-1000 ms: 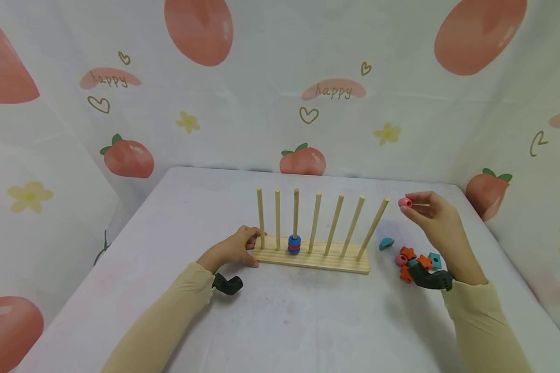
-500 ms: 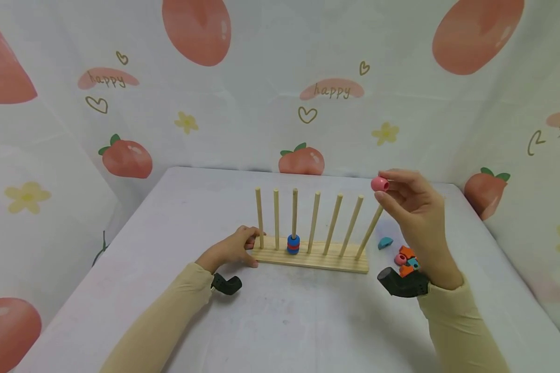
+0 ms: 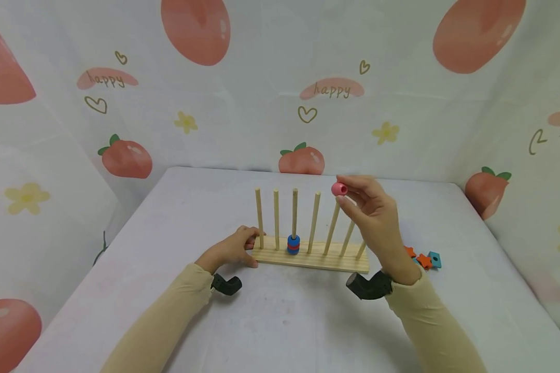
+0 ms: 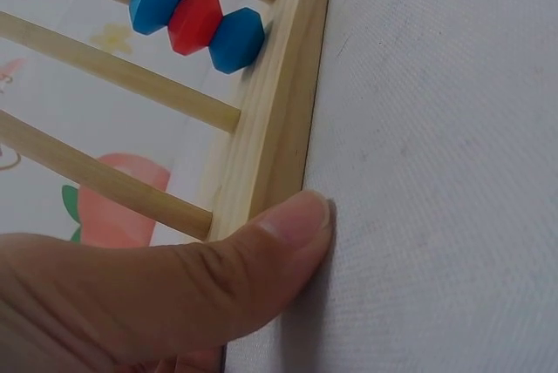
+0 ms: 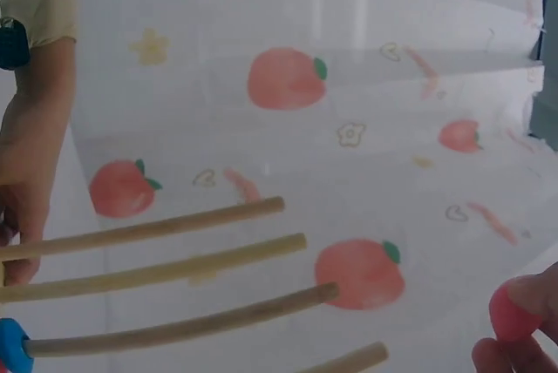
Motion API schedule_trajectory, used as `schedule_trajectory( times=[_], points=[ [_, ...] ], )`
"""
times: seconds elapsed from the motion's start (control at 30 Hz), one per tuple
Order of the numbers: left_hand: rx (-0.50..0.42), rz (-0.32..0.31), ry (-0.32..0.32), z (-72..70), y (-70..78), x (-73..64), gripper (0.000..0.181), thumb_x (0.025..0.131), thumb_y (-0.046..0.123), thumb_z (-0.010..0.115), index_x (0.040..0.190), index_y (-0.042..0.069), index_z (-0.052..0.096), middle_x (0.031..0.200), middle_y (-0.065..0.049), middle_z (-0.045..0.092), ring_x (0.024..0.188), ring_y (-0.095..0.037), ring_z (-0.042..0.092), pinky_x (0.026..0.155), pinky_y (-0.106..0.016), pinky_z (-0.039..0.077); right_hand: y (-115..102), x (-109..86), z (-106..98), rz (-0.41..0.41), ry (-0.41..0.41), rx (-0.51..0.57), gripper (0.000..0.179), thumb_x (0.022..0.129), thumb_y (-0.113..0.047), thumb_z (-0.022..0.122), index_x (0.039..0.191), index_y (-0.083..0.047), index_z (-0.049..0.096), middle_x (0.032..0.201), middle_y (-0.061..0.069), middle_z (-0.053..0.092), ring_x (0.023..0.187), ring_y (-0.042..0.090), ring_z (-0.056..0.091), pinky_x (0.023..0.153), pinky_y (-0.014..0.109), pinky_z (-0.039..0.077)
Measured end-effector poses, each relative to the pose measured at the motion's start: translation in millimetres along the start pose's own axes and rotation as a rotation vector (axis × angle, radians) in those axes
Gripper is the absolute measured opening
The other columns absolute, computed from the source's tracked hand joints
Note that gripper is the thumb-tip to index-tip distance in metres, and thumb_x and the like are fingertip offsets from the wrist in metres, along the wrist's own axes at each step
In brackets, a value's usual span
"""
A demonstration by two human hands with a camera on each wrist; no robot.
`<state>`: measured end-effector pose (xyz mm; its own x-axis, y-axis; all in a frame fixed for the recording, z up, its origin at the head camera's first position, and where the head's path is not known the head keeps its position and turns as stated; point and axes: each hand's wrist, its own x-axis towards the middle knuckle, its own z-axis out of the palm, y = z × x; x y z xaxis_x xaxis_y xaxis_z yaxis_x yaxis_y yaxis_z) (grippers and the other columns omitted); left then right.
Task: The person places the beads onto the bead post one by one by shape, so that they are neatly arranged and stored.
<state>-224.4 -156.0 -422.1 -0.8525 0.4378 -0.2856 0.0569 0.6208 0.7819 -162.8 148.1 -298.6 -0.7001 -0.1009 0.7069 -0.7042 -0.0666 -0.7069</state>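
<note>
Pinching pink bead [image 3: 338, 189], right hand [image 3: 375, 220] hovered near peg tops [image 3: 317, 197]; left hand [image 3: 235, 249] gripped pegboard [image 3: 317, 263]; one peg [image 3: 295, 212] held blue-red-blue beads [image 3: 293, 245].

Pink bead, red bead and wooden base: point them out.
Pink bead [image 3: 337, 189]: head view, on its rounded side.
Red bead [image 4: 194, 23]: left wrist view, on its middle.
Wooden base [image 3: 317, 257]: head view, on its bare top.
</note>
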Motion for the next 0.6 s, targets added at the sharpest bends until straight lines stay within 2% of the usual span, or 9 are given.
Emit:
schedule_trajectory(
  times=[0.27,0.37,0.53,0.6],
  points=[
    [-0.011,-0.01,0.002,-0.4,0.8,-0.4,0.079,0.069,-0.006,0.083,0.138,0.003,0.045,0.124,-0.017,0.038,0.123,-0.032,0.047,0.106,-0.043,0.041,19,1.7,15,-0.032,0.017,-0.121,0.038,0.086,0.019,0.057,0.124,0.015,0.053,0.116,-0.003,0.057,0.112,0.011,0.056,0.107,0.026,0.041],
    [-0.017,-0.01,0.0,-0.3,0.4,-0.3,0.08,0.068,-0.006,0.083,0.138,0.002,0.044,0.125,-0.017,0.038,0.124,-0.033,0.047,0.106,-0.042,0.042,24,1.5,19,-0.015,0.013,-0.143,0.039,0.086,0.018,0.057,0.125,0.014,0.052,0.119,0.002,0.057,0.116,0.011,0.055,0.105,0.025,0.042],
    [-0.01,-0.012,0.002,-0.2,0.2,-0.4,0.08,0.068,-0.006,0.084,0.137,0.001,0.044,0.126,-0.018,0.037,0.124,-0.033,0.047,0.105,-0.042,0.043,30,1.4,24,0.006,-0.002,-0.179,0.037,0.087,0.015,0.059,0.123,0.013,0.051,0.119,0.017,0.056,0.113,0.006,0.056,0.101,0.019,0.044],
    [-0.012,-0.009,0.002,-0.8,0.3,-0.6,0.08,0.068,-0.005,0.084,0.137,0.002,0.045,0.126,-0.018,0.037,0.123,-0.032,0.046,0.104,-0.042,0.043,31,1.6,25,0.007,0.0,-0.191,0.036,0.087,0.015,0.06,0.121,0.012,0.051,0.118,0.016,0.057,0.112,0.006,0.056,0.1,0.019,0.044]
  ],
)
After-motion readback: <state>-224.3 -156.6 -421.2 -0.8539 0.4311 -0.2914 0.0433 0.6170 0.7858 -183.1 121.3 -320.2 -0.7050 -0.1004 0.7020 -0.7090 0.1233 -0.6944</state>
